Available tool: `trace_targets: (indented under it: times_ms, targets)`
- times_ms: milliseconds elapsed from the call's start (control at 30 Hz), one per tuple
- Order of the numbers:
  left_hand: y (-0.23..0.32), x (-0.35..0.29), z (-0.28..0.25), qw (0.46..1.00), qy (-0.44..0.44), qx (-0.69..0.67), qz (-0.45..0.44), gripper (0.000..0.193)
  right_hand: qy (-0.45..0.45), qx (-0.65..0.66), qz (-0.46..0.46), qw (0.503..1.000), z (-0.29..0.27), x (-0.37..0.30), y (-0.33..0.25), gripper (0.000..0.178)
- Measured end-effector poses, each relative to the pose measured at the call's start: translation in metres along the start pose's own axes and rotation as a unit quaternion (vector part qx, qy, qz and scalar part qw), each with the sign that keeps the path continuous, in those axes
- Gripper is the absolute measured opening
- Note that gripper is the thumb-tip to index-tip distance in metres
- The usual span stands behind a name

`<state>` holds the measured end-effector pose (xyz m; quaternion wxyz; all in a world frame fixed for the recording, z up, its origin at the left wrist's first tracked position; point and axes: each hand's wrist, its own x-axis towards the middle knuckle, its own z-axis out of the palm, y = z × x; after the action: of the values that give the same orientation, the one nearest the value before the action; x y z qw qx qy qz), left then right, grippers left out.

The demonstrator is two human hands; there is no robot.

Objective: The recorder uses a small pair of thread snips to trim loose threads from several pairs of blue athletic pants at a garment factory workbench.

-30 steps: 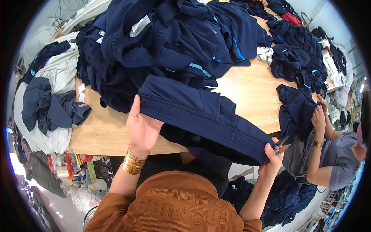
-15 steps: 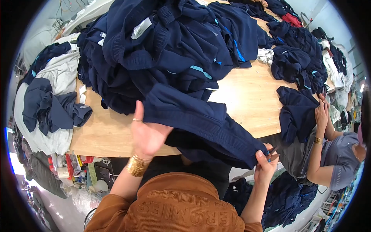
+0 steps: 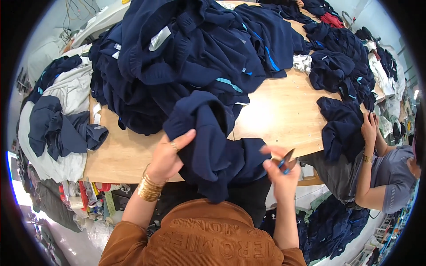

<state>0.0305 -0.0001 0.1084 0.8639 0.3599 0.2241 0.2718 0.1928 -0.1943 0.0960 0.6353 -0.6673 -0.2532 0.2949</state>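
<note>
My left hand (image 3: 167, 155) is closed on the edge of a navy garment (image 3: 204, 142), thumb on top. The cloth hangs bunched and folded over the table's near edge, in front of my body. At its right end is my right hand (image 3: 282, 175), with small thread snips (image 3: 286, 163) in its grip, the blades pointing up and away from me. Its fingertips are somewhat blurred, and whether they also touch the cloth I cannot tell. Just beyond the garment rises a large heap of navy clothes (image 3: 177, 57) with pale labels and light blue stripes.
A wooden table (image 3: 284, 106) spans the view. On its left lie white cloth (image 3: 73, 84) and a dark garment (image 3: 62, 128). At the right another person (image 3: 377, 173) handles navy cloth (image 3: 339, 128). Tools and tapes (image 3: 88, 195) sit below the table's left edge; more navy clothes (image 3: 333, 226) lie low at right.
The garment was stretched out between both hands; now it is gathered up and folded. My left hand has closed on it. My right hand has moved left and up, away from the stretched end.
</note>
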Motion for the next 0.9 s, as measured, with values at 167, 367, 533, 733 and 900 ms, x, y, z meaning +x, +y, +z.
trace_targets:
  times_ms: [167, 367, 533, 733, 900]
  targets:
    - [0.025, -0.018, -0.008, 0.999, -0.043, -0.026, 0.011, 0.04, -0.086, -0.046, -0.09, 0.991, 0.039, 0.047, 0.022, 0.066]
    - [0.048, -0.03, -0.024, 0.986, -0.11, -0.108, 0.062, 0.037, -0.168, -0.004, 0.002, 0.986, 0.077, 0.065, 0.04, 0.052]
    - [0.072, -0.022, -0.044, 0.987, -0.086, -0.116, 0.067, 0.035, 0.054, 0.236, 0.046, 0.969, 0.005, 0.073, -0.011, 0.025]
    - [0.052, -0.021, -0.056, 0.995, -0.009, -0.093, 0.038, 0.033, -0.026, -0.067, -0.012, 0.997, -0.048, 0.075, -0.092, 0.015]
    - [0.032, -0.008, -0.043, 0.993, 0.055, 0.086, 0.067, 0.034, 0.063, -0.329, -0.22, 0.916, -0.066, 0.109, -0.087, 0.023]
